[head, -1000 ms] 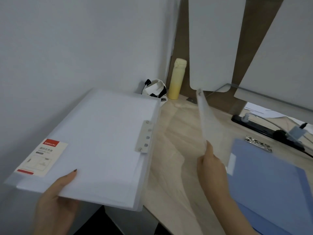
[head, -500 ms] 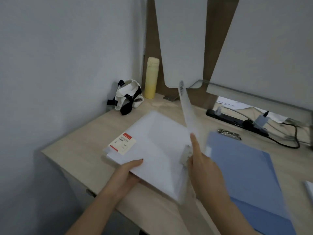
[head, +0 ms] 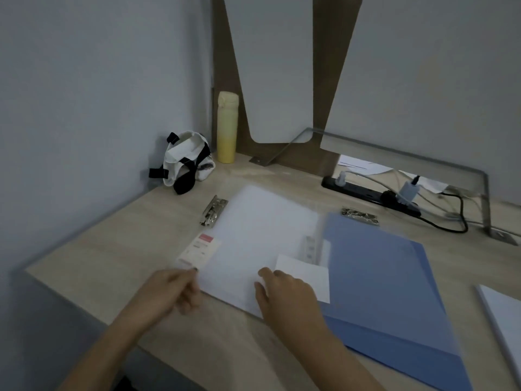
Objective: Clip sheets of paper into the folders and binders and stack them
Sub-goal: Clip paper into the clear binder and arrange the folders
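Left hand pinches a corner of the clear folder, right hand lies flat on its paper; clipping and stacking seemingly yet to come

No legible text. Red-topped white label on translucent folder: print too blurred to read.

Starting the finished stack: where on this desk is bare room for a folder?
Widest: left part of the desk, between wall, metal clip and left hand. A narrower strip lies between blue folder and paper stack. Crowded: the middle, under white folder and right hand; the back, with bag, bottle, power strip.
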Tool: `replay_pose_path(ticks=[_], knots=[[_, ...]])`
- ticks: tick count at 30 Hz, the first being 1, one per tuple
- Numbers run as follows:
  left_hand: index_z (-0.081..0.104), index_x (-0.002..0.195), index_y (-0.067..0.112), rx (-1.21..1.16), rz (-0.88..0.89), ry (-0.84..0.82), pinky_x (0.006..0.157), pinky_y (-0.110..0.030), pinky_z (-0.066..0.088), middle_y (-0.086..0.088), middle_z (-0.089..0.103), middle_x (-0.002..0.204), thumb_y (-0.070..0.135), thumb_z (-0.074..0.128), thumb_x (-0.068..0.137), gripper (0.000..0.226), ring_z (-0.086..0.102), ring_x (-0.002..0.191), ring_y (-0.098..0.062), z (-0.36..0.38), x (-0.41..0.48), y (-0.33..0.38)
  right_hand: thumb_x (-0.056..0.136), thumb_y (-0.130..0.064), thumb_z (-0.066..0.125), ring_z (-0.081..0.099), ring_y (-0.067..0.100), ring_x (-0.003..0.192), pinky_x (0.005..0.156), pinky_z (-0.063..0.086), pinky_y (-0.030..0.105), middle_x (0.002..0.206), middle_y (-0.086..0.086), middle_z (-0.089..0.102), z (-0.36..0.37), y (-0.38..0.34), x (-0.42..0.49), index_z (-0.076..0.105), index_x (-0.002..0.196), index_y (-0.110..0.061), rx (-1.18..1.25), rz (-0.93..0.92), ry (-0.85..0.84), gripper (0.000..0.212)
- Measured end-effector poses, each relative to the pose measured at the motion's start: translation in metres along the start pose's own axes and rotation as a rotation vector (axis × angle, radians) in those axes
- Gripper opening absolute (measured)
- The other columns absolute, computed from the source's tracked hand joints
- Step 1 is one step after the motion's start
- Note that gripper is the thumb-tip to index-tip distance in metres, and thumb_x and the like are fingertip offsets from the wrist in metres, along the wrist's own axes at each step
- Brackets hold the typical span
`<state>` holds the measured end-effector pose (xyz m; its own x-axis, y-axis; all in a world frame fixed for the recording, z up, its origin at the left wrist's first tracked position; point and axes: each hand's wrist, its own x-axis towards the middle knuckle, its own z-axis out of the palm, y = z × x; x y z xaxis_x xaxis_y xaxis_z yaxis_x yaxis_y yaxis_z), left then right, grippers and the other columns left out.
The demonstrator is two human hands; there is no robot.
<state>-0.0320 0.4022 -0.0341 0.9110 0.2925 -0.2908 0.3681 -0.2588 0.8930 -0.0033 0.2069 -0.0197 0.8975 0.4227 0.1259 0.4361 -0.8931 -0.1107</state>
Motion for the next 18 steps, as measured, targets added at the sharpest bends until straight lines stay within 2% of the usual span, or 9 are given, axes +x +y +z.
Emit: replay_pose_path(ticks=[1,2,3,4,6,8,11,14,18], knots=[[0.055,0.06,0.013,0.008,0.109,0.208,0.051,-0.026,0.039,-0.01,0.062,0.061,0.026,0.046,0.095,0.039,0.06,0.058,-0.024,-0.001,0.001,-0.002,0.092,-0.033,0.047,0.064,0.022,0.085,0.059,0.041,0.03,0.102,0.006,0.067,-0.003,0.012,0.0,0.058,0.114,-0.016,0.089,0.039,-0.002,0.03],[0.053,0.064,0.016,0.03,0.183,0.407,0.058,-0.031,0.039,-0.007,0.06,0.068,0.029,0.048,0.094,0.033,0.058,0.068,-0.026,0.0,0.0,-0.002,0.096,-0.033,0.037,0.06,0.022,0.102,0.075,0.044,0.031,0.117,0.003,0.061,-0.008,0.027,0.0,0.052,0.123,-0.019,0.189,0.11,0.013,0.034],[0.054,0.074,0.018,0.039,0.212,0.535,0.065,-0.034,0.039,-0.006,0.06,0.082,0.032,0.052,0.092,0.022,0.057,0.08,-0.026,0.002,0.002,-0.003,0.097,-0.033,0.036,0.055,0.022,0.112,0.084,0.044,0.031,0.126,0.002,0.056,-0.012,0.045,-0.002,0.05,0.126,-0.021,0.254,0.19,0.033,0.035],[0.056,0.09,0.018,0.06,0.208,0.573,0.075,-0.036,0.041,-0.007,0.058,0.1,0.034,0.056,0.089,0.015,0.055,0.094,-0.026,0.005,0.005,-0.003,0.096,-0.032,0.038,0.052,0.023,0.117,0.089,0.043,0.032,0.132,0.003,0.051,-0.017,0.067,-0.005,0.049,0.128,-0.02,0.287,0.278,0.057,0.036],[0.048,0.124,0.014,0.173,0.167,0.47,0.095,-0.041,0.039,-0.011,0.044,0.13,0.036,0.062,0.084,0.048,0.045,0.12,-0.028,0.012,0.016,-0.004,0.094,-0.029,0.045,0.049,0.029,0.119,0.092,0.043,0.037,0.14,0.008,0.042,-0.024,0.114,-0.011,0.047,0.132,-0.016,0.296,0.495,0.084,0.04],[0.036,0.139,0.011,0.313,0.161,0.394,0.102,-0.044,0.036,-0.013,0.038,0.142,0.043,0.06,0.084,0.068,0.04,0.128,-0.03,0.016,0.028,0.0,0.091,-0.029,0.05,0.047,0.037,0.12,0.097,0.042,0.044,0.144,0.016,0.037,-0.027,0.16,-0.023,0.043,0.135,-0.011,0.311,0.728,0.059,0.048],[0.032,0.141,0.01,0.47,0.158,0.369,0.101,-0.044,0.036,-0.015,0.042,0.143,0.049,0.053,0.086,0.072,0.044,0.127,-0.033,0.021,0.044,0.009,0.088,-0.028,0.055,0.044,0.042,0.121,0.098,0.039,0.046,0.141,0.025,0.037,-0.024,0.204,-0.043,0.038,0.138,-0.006,0.378,0.927,-0.018,0.058],[0.031,0.141,0.007,0.551,0.127,0.318,0.099,-0.044,0.036,-0.019,0.039,0.143,0.049,0.051,0.087,0.071,0.044,0.126,-0.037,0.028,0.055,0.018,0.088,-0.026,0.057,0.048,0.042,0.119,0.097,0.039,0.042,0.137,0.028,0.043,-0.018,0.218,-0.053,0.039,0.137,-0.001,0.368,0.951,-0.047,0.059],[0.032,0.14,0.006,0.582,0.171,0.292,0.098,-0.045,0.039,-0.019,0.04,0.136,0.045,0.053,0.088,0.069,0.048,0.117,-0.038,0.038,0.064,0.019,0.088,-0.031,0.055,0.042,0.041,0.122,0.099,0.035,0.04,0.136,0.03,0.04,-0.02,0.223,-0.055,0.041,0.135,0.0,0.345,1.045,-0.064,0.058]])
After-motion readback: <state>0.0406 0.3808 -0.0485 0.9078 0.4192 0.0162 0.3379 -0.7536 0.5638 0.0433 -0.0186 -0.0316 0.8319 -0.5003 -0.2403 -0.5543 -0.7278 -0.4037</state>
